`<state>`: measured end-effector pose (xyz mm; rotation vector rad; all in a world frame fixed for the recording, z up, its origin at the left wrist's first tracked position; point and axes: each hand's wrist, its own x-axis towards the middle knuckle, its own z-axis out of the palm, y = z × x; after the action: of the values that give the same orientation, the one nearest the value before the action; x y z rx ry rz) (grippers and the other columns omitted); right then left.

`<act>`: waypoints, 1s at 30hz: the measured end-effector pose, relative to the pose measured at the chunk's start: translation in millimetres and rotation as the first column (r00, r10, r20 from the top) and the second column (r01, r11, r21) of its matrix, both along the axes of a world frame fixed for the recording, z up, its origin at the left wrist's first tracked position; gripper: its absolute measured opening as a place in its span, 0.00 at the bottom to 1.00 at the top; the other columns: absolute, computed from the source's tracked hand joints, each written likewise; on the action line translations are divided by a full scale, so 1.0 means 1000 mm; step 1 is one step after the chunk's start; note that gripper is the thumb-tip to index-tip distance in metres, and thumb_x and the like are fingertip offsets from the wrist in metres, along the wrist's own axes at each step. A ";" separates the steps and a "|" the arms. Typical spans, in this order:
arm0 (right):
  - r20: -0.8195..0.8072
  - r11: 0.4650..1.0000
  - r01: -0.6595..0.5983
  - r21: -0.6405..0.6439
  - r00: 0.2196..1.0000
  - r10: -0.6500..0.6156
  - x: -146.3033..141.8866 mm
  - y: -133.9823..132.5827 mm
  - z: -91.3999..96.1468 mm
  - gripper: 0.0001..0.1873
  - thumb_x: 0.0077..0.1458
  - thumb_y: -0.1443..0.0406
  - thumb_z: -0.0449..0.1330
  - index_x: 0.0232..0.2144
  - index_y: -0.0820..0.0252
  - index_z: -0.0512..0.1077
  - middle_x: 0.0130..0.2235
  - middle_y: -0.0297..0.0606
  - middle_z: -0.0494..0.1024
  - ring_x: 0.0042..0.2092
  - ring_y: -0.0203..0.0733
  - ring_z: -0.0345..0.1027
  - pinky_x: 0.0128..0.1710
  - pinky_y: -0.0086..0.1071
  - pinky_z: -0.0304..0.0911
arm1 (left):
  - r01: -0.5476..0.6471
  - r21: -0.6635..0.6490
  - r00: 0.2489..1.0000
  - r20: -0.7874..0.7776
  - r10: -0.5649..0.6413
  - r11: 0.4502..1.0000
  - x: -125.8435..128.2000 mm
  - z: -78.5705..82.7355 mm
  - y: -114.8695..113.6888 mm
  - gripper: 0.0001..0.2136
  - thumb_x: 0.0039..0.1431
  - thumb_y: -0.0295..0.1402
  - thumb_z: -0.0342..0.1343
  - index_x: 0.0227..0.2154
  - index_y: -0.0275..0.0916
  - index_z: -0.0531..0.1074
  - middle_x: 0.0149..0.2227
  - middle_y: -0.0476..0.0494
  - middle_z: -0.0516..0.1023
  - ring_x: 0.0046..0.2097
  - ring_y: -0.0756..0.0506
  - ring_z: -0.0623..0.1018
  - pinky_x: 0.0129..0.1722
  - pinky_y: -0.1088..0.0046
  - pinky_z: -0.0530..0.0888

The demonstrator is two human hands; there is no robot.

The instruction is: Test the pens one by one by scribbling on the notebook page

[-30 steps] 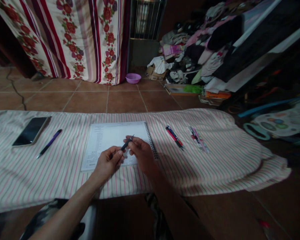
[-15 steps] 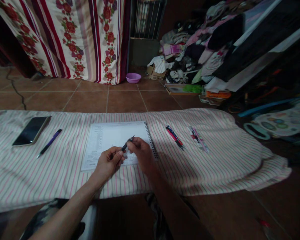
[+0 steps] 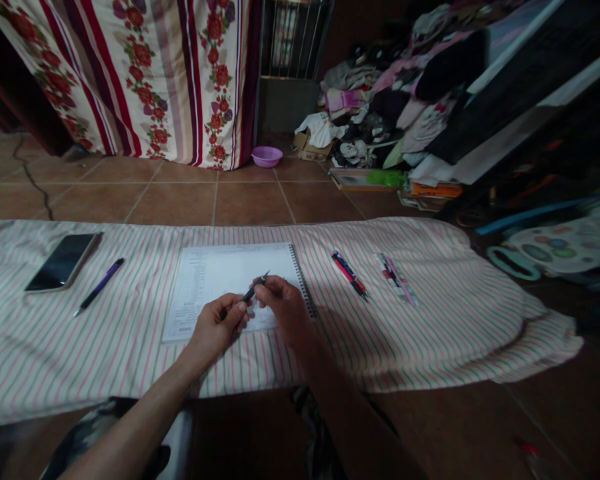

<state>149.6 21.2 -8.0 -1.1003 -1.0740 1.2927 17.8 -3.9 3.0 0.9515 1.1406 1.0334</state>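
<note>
A dark pen point(image 3: 251, 292) is held between both hands above a spiral notebook point(image 3: 230, 263), its thin tip pointing up and to the right. My left hand point(image 3: 220, 320) is closed round the pen's lower end, with the fingers partly hiding it. Thumb and fingers of my right hand point(image 3: 285, 305) pinch the pen close to the tip. The notebook lies with a mostly white page up, printed text along its left side and the wire binding on its right.
Left of the notebook lie a purple-and-black pen point(image 3: 99, 287) and a phone point(image 3: 64, 262). To its right are red and dark pens point(image 3: 350, 275) and several more in clear and pink point(image 3: 397, 280). A striped cloth point(image 3: 430, 320) covers the table. A purple basin point(image 3: 267, 157) stands on the floor behind.
Almost nothing differs. Both hands keep their hold on the pen, with only a very slight shift of the right fingers near the tip.
</note>
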 end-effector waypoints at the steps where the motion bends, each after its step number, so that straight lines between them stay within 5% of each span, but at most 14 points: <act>1: -0.018 1.000 -0.023 -0.001 1.000 0.023 0.000 0.000 0.001 0.07 0.44 0.63 0.61 0.29 0.58 0.74 0.27 0.32 0.76 0.24 0.31 0.62 0.25 0.27 0.59 | 0.005 0.001 1.000 0.003 -0.005 1.000 0.000 0.000 0.000 0.15 0.43 0.42 0.61 0.26 0.34 0.70 0.18 0.50 0.70 0.19 0.55 0.64 0.19 0.78 0.58; 5: -0.047 0.998 -0.061 0.009 0.997 0.061 0.002 -0.002 0.003 0.12 0.45 0.63 0.59 0.35 0.58 0.75 0.36 0.36 0.78 0.26 0.31 0.64 0.24 0.27 0.58 | 0.032 0.000 0.999 0.012 -0.032 0.999 -0.002 -0.002 0.001 0.15 0.44 0.43 0.60 0.26 0.34 0.70 0.18 0.50 0.69 0.18 0.55 0.63 0.18 0.78 0.56; 14: 0.001 1.000 0.017 -0.017 1.000 -0.017 -0.003 0.002 -0.004 0.07 0.43 0.63 0.61 0.27 0.61 0.72 0.20 0.27 0.69 0.21 0.29 0.58 0.22 0.25 0.56 | 0.039 0.015 0.999 -0.025 -0.039 0.999 -0.001 -0.002 0.000 0.16 0.45 0.44 0.59 0.26 0.34 0.71 0.19 0.50 0.70 0.19 0.54 0.63 0.19 0.77 0.57; 21: -0.063 0.996 -0.084 0.002 0.994 0.084 0.003 0.000 0.002 0.13 0.45 0.62 0.60 0.35 0.60 0.74 0.31 0.34 0.77 0.23 0.28 0.59 0.21 0.25 0.54 | 0.045 -0.013 0.999 0.012 -0.045 0.999 -0.002 -0.003 0.001 0.16 0.43 0.44 0.60 0.27 0.34 0.70 0.19 0.51 0.69 0.19 0.55 0.63 0.18 0.78 0.56; 30: 0.006 1.000 0.019 -0.013 1.000 -0.019 -0.001 0.001 -0.002 0.06 0.43 0.63 0.62 0.25 0.60 0.70 0.18 0.26 0.68 0.20 0.28 0.57 0.21 0.25 0.54 | 0.047 0.030 0.998 -0.030 -0.047 0.998 -0.002 -0.002 0.001 0.16 0.44 0.44 0.60 0.26 0.34 0.71 0.20 0.49 0.70 0.20 0.54 0.64 0.20 0.77 0.58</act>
<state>148.5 22.1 -10.0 -1.1230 -1.0584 1.2838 15.7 -2.8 1.0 1.0163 1.1241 1.0044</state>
